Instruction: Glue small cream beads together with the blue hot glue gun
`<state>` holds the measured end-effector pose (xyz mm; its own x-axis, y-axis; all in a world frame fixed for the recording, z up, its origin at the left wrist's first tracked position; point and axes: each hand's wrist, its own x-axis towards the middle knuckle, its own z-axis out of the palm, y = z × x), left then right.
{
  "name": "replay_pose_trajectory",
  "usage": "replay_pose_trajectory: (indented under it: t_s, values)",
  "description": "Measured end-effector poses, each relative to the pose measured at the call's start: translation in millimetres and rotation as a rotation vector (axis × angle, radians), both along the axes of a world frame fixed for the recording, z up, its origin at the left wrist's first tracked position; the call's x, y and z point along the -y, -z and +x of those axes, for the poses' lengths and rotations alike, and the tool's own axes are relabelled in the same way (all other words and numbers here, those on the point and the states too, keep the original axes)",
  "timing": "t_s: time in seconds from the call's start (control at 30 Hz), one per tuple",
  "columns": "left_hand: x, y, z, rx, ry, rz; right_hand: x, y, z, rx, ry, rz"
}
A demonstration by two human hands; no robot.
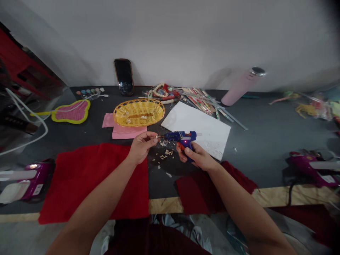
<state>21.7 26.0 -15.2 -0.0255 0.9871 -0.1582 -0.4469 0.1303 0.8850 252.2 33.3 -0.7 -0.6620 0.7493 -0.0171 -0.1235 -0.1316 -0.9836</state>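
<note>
My right hand [198, 156] is closed round the handle of a blue glue gun [175, 136], its fingers by the orange trigger. A small red light glows on the gun, and a clear glue stick [199, 134] pokes out of its back. The nozzle points left at my left hand [143, 145]. Thumb and forefinger of that hand pinch a tiny whitish piece [157, 136] right at the nozzle tip. Several small cream pieces [167, 153] lie scattered on the dark table below the gun.
Behind my left hand stands a yellow woven basket [117, 115] beside pink paper [127, 132]. A white board [196, 120] lies right of it, with wrapped sticks [199, 99] behind. Red cloth [92, 177] covers the front left. A phone [124, 76] and pink bottle [241, 86] stand by the wall.
</note>
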Motion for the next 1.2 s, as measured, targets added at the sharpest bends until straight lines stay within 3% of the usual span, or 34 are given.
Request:
replay_pose_trajectory:
  t_s: [0.7,0.97,1.13,1.2]
  values:
    - [-0.4,-0.1,-0.4,0.014,0.0,0.014,0.0,-2.0,1.3,0.015,0.016,-0.02]
    - [-0.5,0.5,-0.4,0.017,0.002,0.016,-8.8,-0.1,15.4,0.029,0.347,-0.097]
    - [-1.2,0.8,-0.5,0.028,0.003,0.023,-27.6,0.2,35.5,0.284,0.627,-0.084]
    - [-1.6,0.9,-0.3,0.033,0.005,0.023,-32.2,1.3,42.1,0.397,0.673,-0.058]
